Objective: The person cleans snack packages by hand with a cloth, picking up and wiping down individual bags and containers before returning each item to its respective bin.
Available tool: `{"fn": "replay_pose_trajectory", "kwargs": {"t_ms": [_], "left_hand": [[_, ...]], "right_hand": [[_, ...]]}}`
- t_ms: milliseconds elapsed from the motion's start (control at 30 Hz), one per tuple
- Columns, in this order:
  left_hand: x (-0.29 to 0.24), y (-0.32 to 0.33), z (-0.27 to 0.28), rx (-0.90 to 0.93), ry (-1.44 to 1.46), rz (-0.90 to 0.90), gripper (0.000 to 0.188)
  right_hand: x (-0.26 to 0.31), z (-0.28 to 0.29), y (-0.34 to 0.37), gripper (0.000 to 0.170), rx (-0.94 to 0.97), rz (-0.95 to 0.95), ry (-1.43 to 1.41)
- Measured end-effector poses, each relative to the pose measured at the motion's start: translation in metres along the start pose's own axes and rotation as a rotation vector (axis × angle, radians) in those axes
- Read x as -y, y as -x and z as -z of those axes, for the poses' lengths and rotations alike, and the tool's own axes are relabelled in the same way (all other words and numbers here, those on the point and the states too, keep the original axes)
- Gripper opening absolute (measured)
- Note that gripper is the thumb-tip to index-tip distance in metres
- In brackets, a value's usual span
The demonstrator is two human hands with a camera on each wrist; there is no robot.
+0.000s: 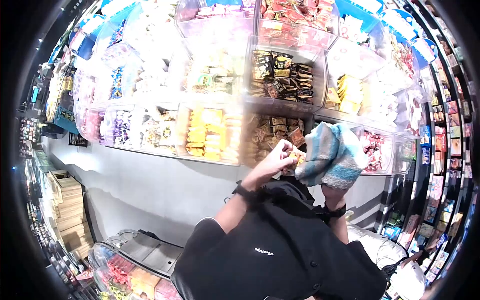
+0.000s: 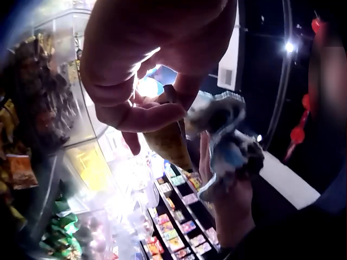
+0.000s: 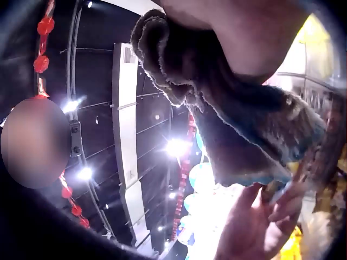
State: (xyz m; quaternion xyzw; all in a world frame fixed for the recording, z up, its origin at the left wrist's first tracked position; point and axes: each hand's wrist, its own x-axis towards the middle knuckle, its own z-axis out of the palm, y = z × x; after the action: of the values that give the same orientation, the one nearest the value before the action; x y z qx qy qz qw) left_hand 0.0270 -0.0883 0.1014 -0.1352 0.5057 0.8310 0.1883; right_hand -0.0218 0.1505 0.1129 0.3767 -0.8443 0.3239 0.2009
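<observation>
My left hand (image 1: 280,159) pinches a small yellow snack packet (image 1: 298,158) in front of the bins; in the left wrist view the packet (image 2: 168,145) hangs from its bent fingers. Beside it, my right hand (image 1: 334,194) holds a fluffy cloth (image 1: 334,155) striped blue, white and grey, which covers most of that hand's fingers in the head view. Folds of the cloth (image 3: 238,124) drop from the right hand (image 3: 255,32) in the right wrist view, with the left hand (image 3: 260,222) close by its lower edge.
Clear bins of wrapped snacks spread ahead, among them black packets (image 1: 282,72), yellow packets (image 1: 205,132) and brown packets (image 1: 280,131). Tall shelves (image 1: 440,150) line the right side. A wooden crate stack (image 1: 69,207) and another snack bin (image 1: 135,275) stand at the lower left.
</observation>
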Motion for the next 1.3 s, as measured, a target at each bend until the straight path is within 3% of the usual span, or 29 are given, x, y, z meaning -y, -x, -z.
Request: {"fn": "replay_pose_trajectory", "kwargs": {"t_ms": [33,67,133,167,233,267,300,333,367,400,500,533,600,667,733,767,867,900,933,967,1000,1067,1133,1200,1267,1300], "left_hand": [[0.045,-0.028,0.007,0.038,0.027,-0.142,0.035],[0.003,-0.005,-0.015,0.077,0.104,-0.034,0.054],[-0.008,-0.006,-0.034,0.025,0.077,-0.471,0.077],[-0.01,-0.006,-0.031,0.054,0.052,-0.466,0.089],[-0.01,-0.004,-0.032,0.024,0.119,-0.45,0.077],[-0.01,-0.006,-0.031,0.001,0.116,-0.433,0.071],[-0.009,-0.006,-0.034,-0.037,0.207,-0.33,0.061],[-0.011,-0.006,-0.032,-0.028,0.188,-0.308,0.059],[-0.011,-0.007,-0.031,-0.032,0.169,-0.318,0.059],[-0.01,-0.01,-0.029,-0.035,0.148,-0.331,0.058],[0.0,-0.015,-0.019,-0.224,0.056,-0.267,0.051],[0.012,-0.022,-0.011,-0.193,0.095,-0.324,0.041],[0.003,-0.015,-0.006,-0.113,0.191,-0.189,0.031],[-0.013,-0.01,-0.011,-0.043,0.432,-0.096,0.025],[0.004,-0.024,-0.003,0.011,0.534,-0.163,0.021],[0.004,-0.026,-0.005,0.003,0.573,-0.167,0.02],[0.002,-0.024,-0.013,-0.058,0.72,-0.103,0.019],[-0.005,-0.021,-0.016,-0.098,0.779,-0.044,0.02],[-0.009,-0.019,-0.018,-0.14,0.838,0.02,0.021],[-0.009,-0.02,-0.017,-0.032,0.913,-0.018,0.026],[-0.01,-0.02,-0.016,0.076,0.987,-0.059,0.033],[-0.015,-0.017,-0.02,0.031,0.969,-0.097,0.036],[-0.027,-0.008,-0.031,-0.033,0.753,-0.256,0.043],[-0.014,-0.005,-0.022,0.043,0.398,-0.512,0.052],[-0.029,0.007,-0.024,0.012,0.301,-0.444,0.05],[-0.024,-0.001,-0.02,0.012,0.507,-0.32,0.047]], "right_hand": [[-0.003,-0.01,0.007,0.055,0.014,-0.078,-0.184],[-0.009,-0.022,0.019,0.055,0.019,-0.164,-0.403],[-0.017,-0.04,0.032,0.056,0.04,-0.272,-0.693],[-0.017,-0.045,0.032,0.057,0.042,-0.271,-0.728],[-0.014,-0.051,0.032,0.059,-0.048,-0.273,-0.789],[-0.008,-0.043,0.015,0.063,-0.063,-0.08,-0.562],[-0.01,-0.046,0.019,0.066,-0.069,-0.178,-0.669],[-0.013,-0.048,0.023,0.068,-0.075,-0.275,-0.776],[-0.011,-0.045,0.026,0.073,-0.16,-0.492,-1.08],[-0.015,-0.041,0.025,0.071,-0.161,-0.552,-1.106],[-0.026,-0.019,0.017,0.064,-0.062,-0.482,-0.678],[-0.021,-0.014,0.011,0.062,-0.127,-0.489,-0.748],[-0.004,-0.001,-0.013,0.058,-0.261,-0.488,-0.888],[-0.014,-0.001,-0.002,0.057,-0.184,-0.369,-0.685],[-0.019,-0.022,0.011,0.051,-0.127,-0.572,-1.005],[-0.02,-0.035,0.017,0.048,-0.109,-0.673,-1.139],[-0.011,-0.062,0.012,0.045,-0.061,-0.696,-1.249],[0.01,-0.053,-0.014,0.045,-0.084,-0.759,-1.643],[0.016,-0.057,-0.015,0.045,-0.076,-0.841,-1.654],[0.023,-0.06,-0.015,0.046,-0.07,-0.924,-1.664],[0.026,-0.061,-0.016,0.047,0.011,-0.894,-1.587],[0.036,-0.057,-0.022,0.06,0.111,-0.82,-1.544],[0.037,-0.059,-0.017,0.067,0.217,-0.902,-1.509],[0.043,-0.063,-0.02,0.065,0.234,-0.823,-1.56],[0.048,-0.064,-0.027,0.058,0.255,-0.692,-1.476],[0.041,-0.069,-0.021,0.058,0.232,-0.768,-1.568]]}}
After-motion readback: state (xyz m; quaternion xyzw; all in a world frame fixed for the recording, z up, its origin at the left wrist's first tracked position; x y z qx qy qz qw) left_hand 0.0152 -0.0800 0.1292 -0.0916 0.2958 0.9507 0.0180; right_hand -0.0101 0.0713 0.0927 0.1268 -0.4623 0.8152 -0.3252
